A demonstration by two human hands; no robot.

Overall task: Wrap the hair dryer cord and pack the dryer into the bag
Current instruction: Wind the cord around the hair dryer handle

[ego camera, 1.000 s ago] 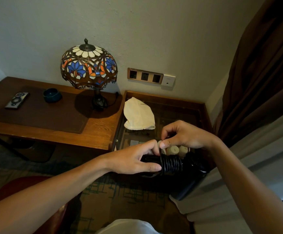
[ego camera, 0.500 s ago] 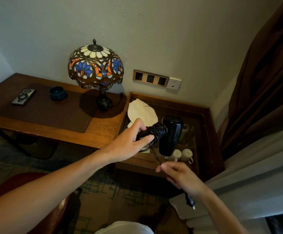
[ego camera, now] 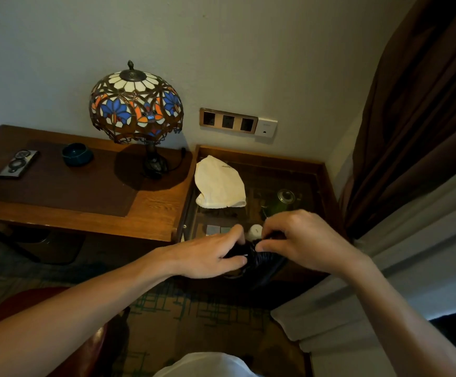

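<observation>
The black hair dryer (ego camera: 265, 263) hangs in front of the glass-topped side table (ego camera: 322, 170), mostly hidden by my hands. Its black cord is coiled around the handle. My left hand (ego camera: 210, 257) grips the handle from the left. My right hand (ego camera: 300, 240) covers the dryer from the right, fingers pinching the cord at the coil. The cream cloth bag (ego camera: 220, 183) lies flat on the glass top, behind both hands and apart from them.
A stained-glass lamp (ego camera: 137, 110), a teal bowl (ego camera: 77, 154) and a remote (ego camera: 18, 163) stand on the wooden desk (ego camera: 150, 213) at left. White cups (ego camera: 255, 231) sit under the glass. Wall sockets (ego camera: 228, 121) are behind; brown curtain (ego camera: 417, 118) and bedding (ego camera: 384, 281) at right.
The dryer came down from its raised position to just above the table's front edge. My right hand rose from below, where it held the cord's end, onto the coil.
</observation>
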